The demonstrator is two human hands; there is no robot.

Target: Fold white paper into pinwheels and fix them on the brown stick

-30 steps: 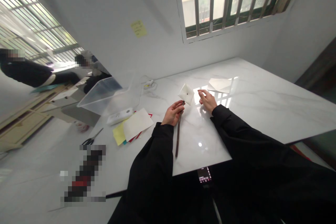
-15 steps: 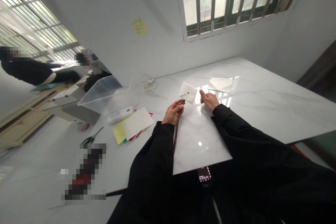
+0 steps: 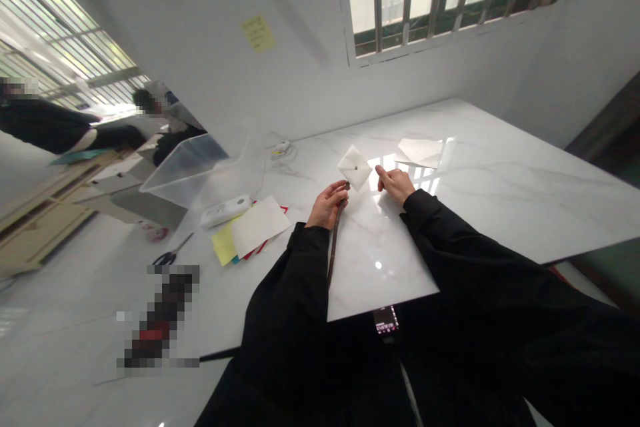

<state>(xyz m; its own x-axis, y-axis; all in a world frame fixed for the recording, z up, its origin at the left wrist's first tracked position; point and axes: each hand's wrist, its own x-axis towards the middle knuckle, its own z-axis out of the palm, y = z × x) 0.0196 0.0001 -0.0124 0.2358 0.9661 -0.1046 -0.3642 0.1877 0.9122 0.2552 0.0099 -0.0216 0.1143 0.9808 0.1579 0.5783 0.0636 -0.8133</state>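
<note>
My left hand (image 3: pixel 326 205) is closed around a thin brown stick (image 3: pixel 334 243), which slants down toward my sleeve. At the stick's upper end is a white paper pinwheel (image 3: pixel 350 170), a diamond-shaped piece with a small dark pin at its centre. My right hand (image 3: pixel 397 185) is just right of the pinwheel's corner. It holds nothing; a fingertip points at the paper, the thumb and forefinger are a little apart, and the other fingers are curled. Whether that fingertip touches the paper I cannot tell.
White paper (image 3: pixel 420 152) lies behind my right hand. To the left are coloured sheets (image 3: pixel 260 223), a white power strip (image 3: pixel 225 211), scissors (image 3: pixel 173 256) and a clear plastic bin (image 3: pixel 187 173). Two people sit farther off. The marble-look table (image 3: pixel 520 200) meets a wall below a barred window.
The pinwheel's paper has turned slightly, with one corner now pointing upward. Both hands keep about the same places around it. The whole view has shifted a little.
</note>
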